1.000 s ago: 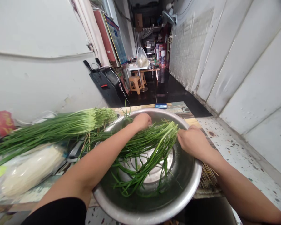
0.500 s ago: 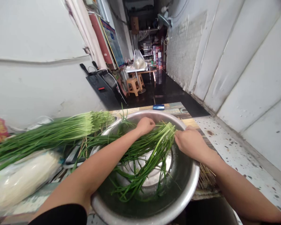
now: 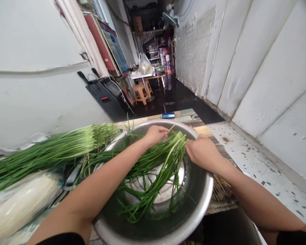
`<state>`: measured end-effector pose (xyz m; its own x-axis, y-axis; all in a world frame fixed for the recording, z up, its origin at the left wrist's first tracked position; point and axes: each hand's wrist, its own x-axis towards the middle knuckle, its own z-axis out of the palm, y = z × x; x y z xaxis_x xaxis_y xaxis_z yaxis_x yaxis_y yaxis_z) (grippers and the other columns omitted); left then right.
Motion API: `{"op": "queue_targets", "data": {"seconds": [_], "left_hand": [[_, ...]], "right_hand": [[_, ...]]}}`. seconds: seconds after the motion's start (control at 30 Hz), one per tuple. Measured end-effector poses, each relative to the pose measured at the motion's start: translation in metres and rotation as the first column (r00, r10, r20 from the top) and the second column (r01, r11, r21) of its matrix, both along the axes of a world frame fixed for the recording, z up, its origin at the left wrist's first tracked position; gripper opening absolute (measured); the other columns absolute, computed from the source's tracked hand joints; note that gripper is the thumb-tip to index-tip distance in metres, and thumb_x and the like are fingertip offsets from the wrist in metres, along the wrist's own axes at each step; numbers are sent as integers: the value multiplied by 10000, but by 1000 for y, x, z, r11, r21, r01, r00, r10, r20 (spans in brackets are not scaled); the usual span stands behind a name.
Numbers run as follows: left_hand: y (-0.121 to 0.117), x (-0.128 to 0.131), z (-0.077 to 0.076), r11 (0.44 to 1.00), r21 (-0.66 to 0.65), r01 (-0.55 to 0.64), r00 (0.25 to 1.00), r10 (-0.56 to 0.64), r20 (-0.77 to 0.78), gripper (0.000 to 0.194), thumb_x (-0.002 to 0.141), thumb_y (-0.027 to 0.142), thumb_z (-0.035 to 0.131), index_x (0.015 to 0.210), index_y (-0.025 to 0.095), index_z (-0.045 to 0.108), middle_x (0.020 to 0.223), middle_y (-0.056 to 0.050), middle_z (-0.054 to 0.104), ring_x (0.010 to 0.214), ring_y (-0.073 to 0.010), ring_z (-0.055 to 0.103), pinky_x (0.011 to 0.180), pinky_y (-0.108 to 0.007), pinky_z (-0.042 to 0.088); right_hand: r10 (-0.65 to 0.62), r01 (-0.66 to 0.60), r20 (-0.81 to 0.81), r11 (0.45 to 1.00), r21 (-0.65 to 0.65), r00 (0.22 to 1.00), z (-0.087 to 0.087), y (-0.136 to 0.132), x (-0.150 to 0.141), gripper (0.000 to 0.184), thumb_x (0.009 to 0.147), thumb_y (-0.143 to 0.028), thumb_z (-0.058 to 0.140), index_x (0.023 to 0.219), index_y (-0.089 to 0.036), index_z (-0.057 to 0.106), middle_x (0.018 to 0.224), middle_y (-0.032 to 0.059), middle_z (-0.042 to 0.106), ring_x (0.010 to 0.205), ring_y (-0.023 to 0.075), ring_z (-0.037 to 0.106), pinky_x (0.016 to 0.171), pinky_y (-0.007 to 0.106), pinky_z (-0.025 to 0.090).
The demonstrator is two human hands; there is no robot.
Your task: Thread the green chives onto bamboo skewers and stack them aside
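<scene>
A wide metal basin (image 3: 205, 197) stands before me, with long green chives (image 3: 155, 190) draped inside it. Above its far side, my left hand (image 3: 156, 134) is closed in a pinch on a chive stalk (image 3: 171, 129) whose pale tip sticks up past the fingers. My right hand (image 3: 204, 151) is closed at the basin's right rim, right against the pale ends of the bunched chives. It grips what looks like a thin bamboo skewer, mostly hidden by the fingers and stalks; a brownish tip shows near the left fingertips.
A pile of chives (image 3: 66, 143) with thin sticks poking out lies left of the basin, above a clear bag of something whitish (image 3: 25, 204). Loose bamboo skewers (image 3: 220, 185) lie to the right. A blue object (image 3: 168, 115) sits on the tabletop (image 3: 186, 114) behind the basin.
The whole view has shifted slightly left. A stalk tip now shows above my left fingers, close to the bunch. My right hand keeps its place beside the stalk ends.
</scene>
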<state>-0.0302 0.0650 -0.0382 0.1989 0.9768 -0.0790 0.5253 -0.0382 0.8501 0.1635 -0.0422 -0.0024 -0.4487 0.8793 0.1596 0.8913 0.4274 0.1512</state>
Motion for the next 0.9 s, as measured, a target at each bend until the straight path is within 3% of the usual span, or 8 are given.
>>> {"op": "queue_targets", "data": {"seconds": [0.23,0.4,0.63,0.9], "left_hand": [[-5,6,7,987,-161,-14,974,50,219,238,774,98,567,978,89,691,624,-21,622,519,-69,525,513,-197,409],[-7,9,5,990,-134,-36,971,66,229,213,781,209,625,946,98,702,565,2,578,451,-46,459,459,-182,353],[-5,11,-3,981,-180,-78,926,138,352,158,776,139,611,907,89,685,672,-48,655,522,-70,545,501,-194,407],[-8,15,3,964,-234,-125,888,214,408,148,741,82,629,881,81,680,720,-63,672,539,-64,553,504,-187,411]], "right_hand": [[16,-15,-32,999,34,999,-5,2,1,277,838,-152,397,636,-141,586,564,71,613,488,136,460,643,310,247],[23,-22,-31,998,56,999,-6,2,2,302,860,-164,381,625,-147,569,550,57,597,471,126,431,624,303,239],[16,-16,-3,996,87,1000,-6,2,3,305,865,-173,370,632,-162,565,552,60,600,494,153,467,619,307,240],[6,-6,11,999,50,1000,-3,1,2,312,868,-165,364,646,-152,583,561,67,609,493,152,474,625,309,252]]}}
